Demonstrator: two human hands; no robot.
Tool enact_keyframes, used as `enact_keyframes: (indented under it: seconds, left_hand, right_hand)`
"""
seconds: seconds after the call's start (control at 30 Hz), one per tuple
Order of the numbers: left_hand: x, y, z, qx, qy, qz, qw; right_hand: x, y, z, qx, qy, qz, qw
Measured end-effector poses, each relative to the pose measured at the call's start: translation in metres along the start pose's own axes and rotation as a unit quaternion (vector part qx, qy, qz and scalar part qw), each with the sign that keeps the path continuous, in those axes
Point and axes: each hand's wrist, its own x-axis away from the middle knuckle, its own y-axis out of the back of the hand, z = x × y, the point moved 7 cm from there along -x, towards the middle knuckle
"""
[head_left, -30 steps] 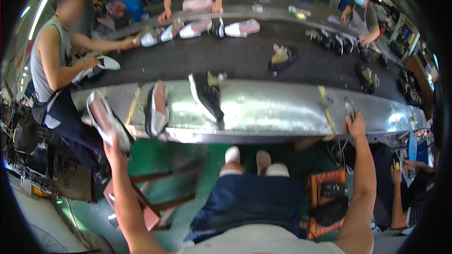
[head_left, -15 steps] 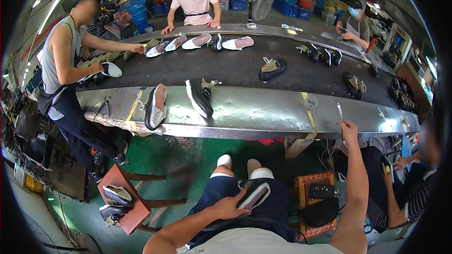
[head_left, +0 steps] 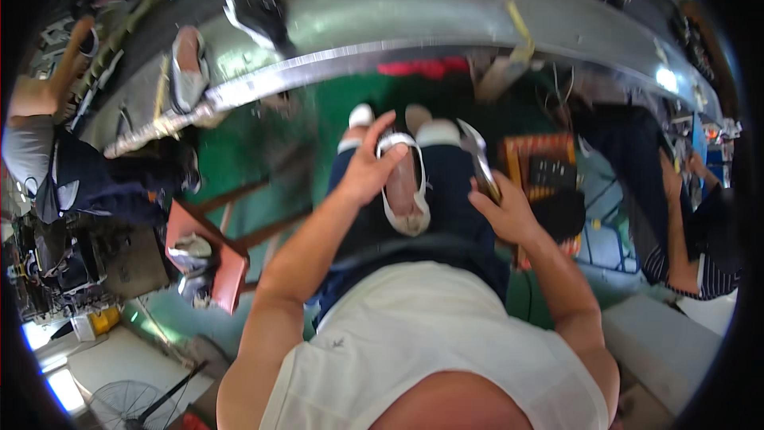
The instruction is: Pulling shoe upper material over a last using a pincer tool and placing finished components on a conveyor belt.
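My left hand point(head_left: 371, 169) is closed on a shoe point(head_left: 404, 185) with a pinkish insole and pale edges, thumb inside its opening. The shoe lies above my dark shorts, its sole hidden. To its right, my right hand point(head_left: 509, 205) grips the handle of a metal hand tool point(head_left: 480, 161), head up, close to the shoe but apart from it. The tool has a shiny curved head; blur hides its exact kind.
A metal bench edge point(head_left: 382, 28) crosses ahead, bearing a pale shoe point(head_left: 189, 72) and a black-and-white shoe point(head_left: 259, 22). Left, a red-brown stool point(head_left: 229, 280) holds shoes point(head_left: 191, 259). Right, an orange patterned seat point(head_left: 521, 147) bears dark items. Other people sit or stand either side.
The view has tipped downward. My right hand has come from the bench edge to my lap with the tool. The shoe in my left hand has turned lengthwise and moved forward over my lap.
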Motion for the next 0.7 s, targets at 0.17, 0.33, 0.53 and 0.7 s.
enact_keyframes:
  seconds: [0.17,0.33,0.53,0.7]
  left_hand:
    - [0.019,-0.013,0.045,0.186,0.071,0.154,0.968]
    - [0.025,-0.015,0.042,0.066,0.005,0.175,0.982]
    - [0.023,-0.01,0.054,0.103,0.061,0.154,0.981]
    - [0.037,0.004,0.017,0.036,0.05,0.084,0.995]
  right_hand:
    - [-0.054,-0.055,0.033,0.11,0.165,-0.026,0.98]
    - [-0.083,-0.075,0.059,0.112,0.323,0.052,0.938]
    - [-0.124,-0.072,0.022,0.005,0.073,0.129,0.989]
    - [-0.092,-0.061,0.036,-0.075,0.128,0.077,0.986]
